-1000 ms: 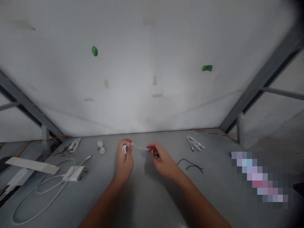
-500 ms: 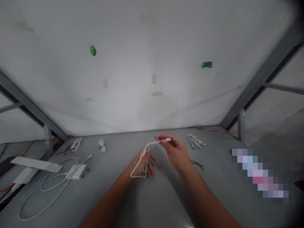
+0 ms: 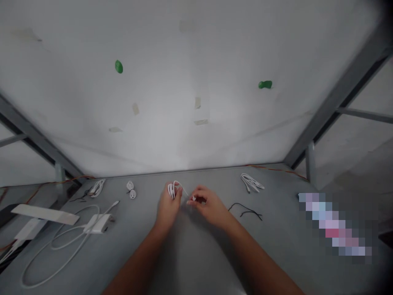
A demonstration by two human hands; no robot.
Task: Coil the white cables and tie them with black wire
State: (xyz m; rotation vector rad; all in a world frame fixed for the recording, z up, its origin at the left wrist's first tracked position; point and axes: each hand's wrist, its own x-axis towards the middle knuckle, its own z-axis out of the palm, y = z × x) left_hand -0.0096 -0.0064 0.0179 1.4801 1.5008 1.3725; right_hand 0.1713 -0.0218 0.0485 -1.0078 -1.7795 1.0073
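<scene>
My left hand [image 3: 167, 208] is closed around several loops of a thin white cable [image 3: 172, 188], held just above the grey table [image 3: 190, 262]. My right hand [image 3: 208, 207] sits close beside it on the right, fingers pinched on the cable's free end with its small plug. A short stretch of cable runs between the two hands.
A small coiled white cable [image 3: 131, 190] and another white bundle [image 3: 97, 187] lie at the back left. A white adapter [image 3: 97, 223] with a long loose lead lies at the left. A white cable bundle [image 3: 251, 182] and black twist ties [image 3: 245, 210] lie at the right.
Half a second ago the cable hung in one long loop between the hands, the right raised. Now the loops are gathered in my left hand and the right has come back close.
</scene>
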